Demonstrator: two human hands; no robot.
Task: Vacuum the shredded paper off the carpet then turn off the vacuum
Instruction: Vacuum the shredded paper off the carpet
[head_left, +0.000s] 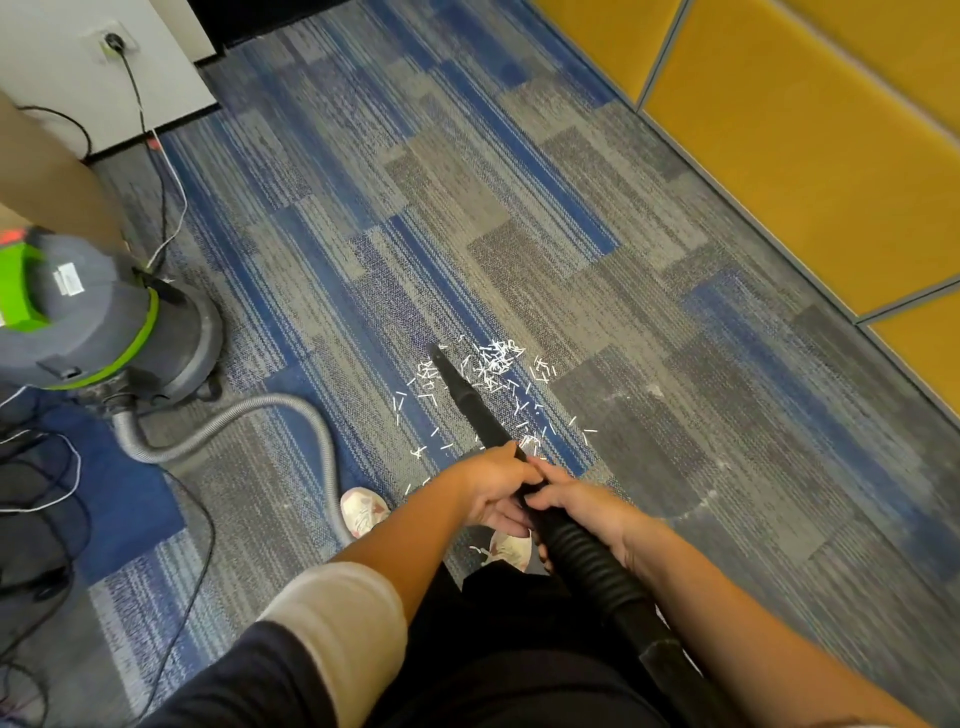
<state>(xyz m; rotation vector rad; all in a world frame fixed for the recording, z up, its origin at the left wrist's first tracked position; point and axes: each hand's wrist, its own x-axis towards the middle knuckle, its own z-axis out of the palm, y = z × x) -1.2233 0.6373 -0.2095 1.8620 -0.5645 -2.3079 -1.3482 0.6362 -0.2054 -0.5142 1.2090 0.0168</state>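
1. Head view, and both hands are on the tube: the left hand (493, 480) is curled round the black nozzle (467, 402), and the right hand (584, 512) is just behind it, fingers wrapped round the ribbed cuff (589, 564).
2. The nozzle tip is down in the paper (498, 364), with white shreds scattered on the carpet (675, 374) on both sides of the tube, just ahead of the shoes (363, 512).
3. Off to the left sits the vacuum (104, 322), its grey hose (234, 421) looping across the floor. A cord (136, 88) runs up to the wall socket (114, 44).
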